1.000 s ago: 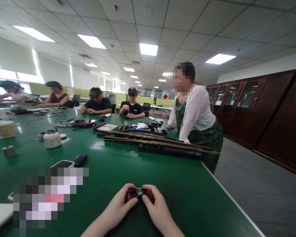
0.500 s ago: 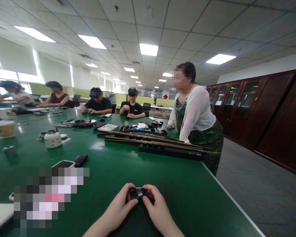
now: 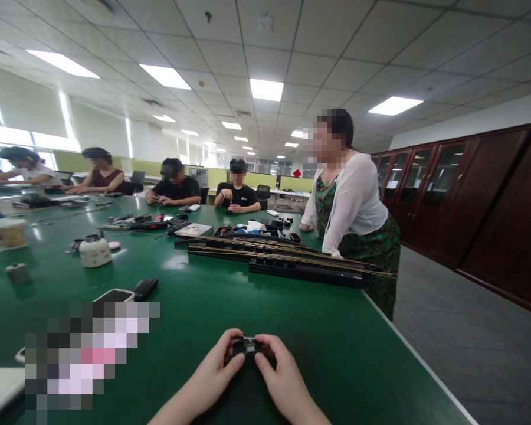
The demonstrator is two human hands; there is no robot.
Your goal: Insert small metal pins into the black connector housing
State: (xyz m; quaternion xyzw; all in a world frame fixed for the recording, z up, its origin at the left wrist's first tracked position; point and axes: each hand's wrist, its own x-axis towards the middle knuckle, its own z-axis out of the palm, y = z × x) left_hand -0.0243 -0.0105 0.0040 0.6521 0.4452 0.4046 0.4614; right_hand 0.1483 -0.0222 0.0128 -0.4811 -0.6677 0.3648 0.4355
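Note:
Between my two hands is a small black device with a silvery, light-coloured part showing in its middle; its exact kind is too small to make out. My left hand grips its left end, thumb on the near side and fingers curled round the far side. On the right end, my right hand holds it the same way. The fingers cover both ends of the device. Both hands are low over the near part of the green table.
Long black rails with thin brass-coloured rods lie across the table ahead. To the left are a white jar, a black case, a metal cylinder and a tub. A person leans on the table's right edge; several others sit beyond.
Both hands keep their hold on the black device, and its position is almost the same. The view has shifted very slightly.

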